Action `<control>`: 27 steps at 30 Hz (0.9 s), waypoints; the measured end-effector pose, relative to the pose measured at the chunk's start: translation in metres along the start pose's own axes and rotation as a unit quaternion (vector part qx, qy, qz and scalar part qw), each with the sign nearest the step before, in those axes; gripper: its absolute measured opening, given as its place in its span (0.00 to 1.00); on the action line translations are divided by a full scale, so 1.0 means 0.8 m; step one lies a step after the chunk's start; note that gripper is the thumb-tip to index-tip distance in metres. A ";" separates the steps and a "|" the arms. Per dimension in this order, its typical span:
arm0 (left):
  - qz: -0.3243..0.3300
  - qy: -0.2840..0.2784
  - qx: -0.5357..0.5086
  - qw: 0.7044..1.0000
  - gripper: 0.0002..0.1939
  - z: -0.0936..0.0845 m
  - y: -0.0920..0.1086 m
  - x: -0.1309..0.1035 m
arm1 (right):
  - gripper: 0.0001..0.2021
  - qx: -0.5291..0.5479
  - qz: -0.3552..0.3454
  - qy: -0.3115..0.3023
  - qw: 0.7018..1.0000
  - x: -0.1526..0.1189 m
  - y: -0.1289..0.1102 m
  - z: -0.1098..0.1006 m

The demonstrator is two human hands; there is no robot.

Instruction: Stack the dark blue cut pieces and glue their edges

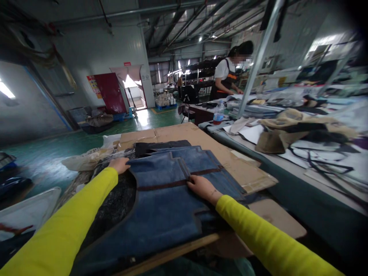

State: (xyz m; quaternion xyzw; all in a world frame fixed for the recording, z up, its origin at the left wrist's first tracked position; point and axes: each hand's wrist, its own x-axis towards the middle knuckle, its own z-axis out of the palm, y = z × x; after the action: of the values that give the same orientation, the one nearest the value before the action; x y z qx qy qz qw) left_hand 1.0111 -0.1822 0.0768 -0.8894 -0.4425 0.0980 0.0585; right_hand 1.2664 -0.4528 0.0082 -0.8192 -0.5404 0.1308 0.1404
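Two hands on the blue fabric panel (161,211), spread nearest the wearer: the right hand (202,188) has a narrow grip on its edge by the brown strip (162,186), the left hand (119,165) pinches the far corner, a spacing that seems to hold it flat. Beyond lies cardboard (184,134); on the desk (255,151) to the right, a plastic bottle (218,113) holds reddish liquid, and farther back, a co-worker (222,78) bends over fabric.

Bottle (218,112) upright on cluttered right-hand table (324,190); aproned person (227,78) farther back; maroon door (110,92) beside bright doorway (138,100).
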 end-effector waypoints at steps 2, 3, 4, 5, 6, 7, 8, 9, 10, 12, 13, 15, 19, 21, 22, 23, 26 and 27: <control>-0.002 0.036 0.013 0.999 0.15 -0.019 0.004 0.008 | 0.10 0.000 -0.001 -0.006 1.000 0.001 0.001 0.001; -0.004 0.050 0.019 0.999 0.16 -0.026 0.005 0.012 | 0.11 0.000 -0.001 -0.009 1.000 0.002 0.002 0.002; -0.007 0.061 0.023 0.998 0.16 -0.030 0.007 0.016 | 0.12 -0.001 0.000 -0.011 1.000 0.002 0.002 0.002; -0.012 0.067 0.027 0.997 0.16 -0.029 0.008 0.020 | 0.13 -0.001 0.001 -0.012 1.000 0.002 0.001 0.002; -0.018 0.067 0.029 0.997 0.16 -0.025 0.010 0.022 | 0.13 -0.002 0.002 -0.014 1.000 0.002 0.001 0.001; -0.024 0.061 0.031 0.997 0.15 -0.017 0.012 0.024 | 0.13 -0.003 0.003 -0.015 1.000 0.002 0.000 0.001; -0.032 0.051 0.030 0.998 0.14 -0.006 0.014 0.025 | 0.13 -0.003 0.005 -0.017 1.000 0.002 0.000 0.000; -0.039 0.038 0.028 0.998 0.14 0.006 0.016 0.025 | 0.13 -0.003 0.007 -0.018 1.000 0.002 -0.001 0.000; -0.045 0.025 0.024 0.998 0.14 0.018 0.016 0.026 | 0.13 -0.003 0.008 -0.019 1.000 0.002 -0.001 -0.001; -0.049 0.005 0.012 0.999 0.16 0.036 0.015 0.030 | 0.14 -0.002 0.011 -0.020 1.000 0.003 -0.002 -0.001; -0.044 0.000 0.004 0.999 0.18 0.041 0.014 0.033 | 0.14 -0.001 0.012 -0.019 1.000 0.003 -0.002 0.000; -0.018 -0.008 -0.015 1.000 0.23 0.042 0.008 0.042 | 0.14 0.000 0.014 -0.019 1.000 0.005 -0.002 0.001; 0.022 -0.025 -0.063 0.997 0.36 0.030 -0.005 0.062 | 0.14 0.006 0.016 -0.017 1.000 0.005 -0.004 0.002; 0.011 -0.042 -0.082 0.996 0.40 0.032 -0.008 0.068 | 0.13 0.013 0.013 -0.012 1.000 0.001 -0.004 0.000; 0.002 -0.050 -0.088 0.995 0.42 0.035 -0.009 0.070 | 0.13 0.018 0.011 -0.007 1.000 -0.002 -0.004 -0.002; -0.005 -0.056 -0.091 0.994 0.44 0.040 -0.009 0.072 | 0.13 0.022 0.009 0.001 1.000 -0.005 -0.004 -0.004; -0.013 -0.057 -0.085 0.995 0.46 0.056 -0.005 0.075 | 0.19 0.035 0.018 0.024 0.999 -0.014 -0.001 -0.011; -0.014 -0.055 -0.080 0.995 0.46 0.059 -0.003 0.075 | 0.22 0.039 0.027 0.027 0.999 -0.015 0.001 -0.012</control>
State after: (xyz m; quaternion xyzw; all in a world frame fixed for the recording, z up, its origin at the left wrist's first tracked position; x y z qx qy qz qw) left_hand 1.0338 -0.1317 0.0238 -0.8783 -0.4638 0.1104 -0.0359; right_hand 1.2658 -0.4652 0.0178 -0.8305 -0.5090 0.1333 0.1829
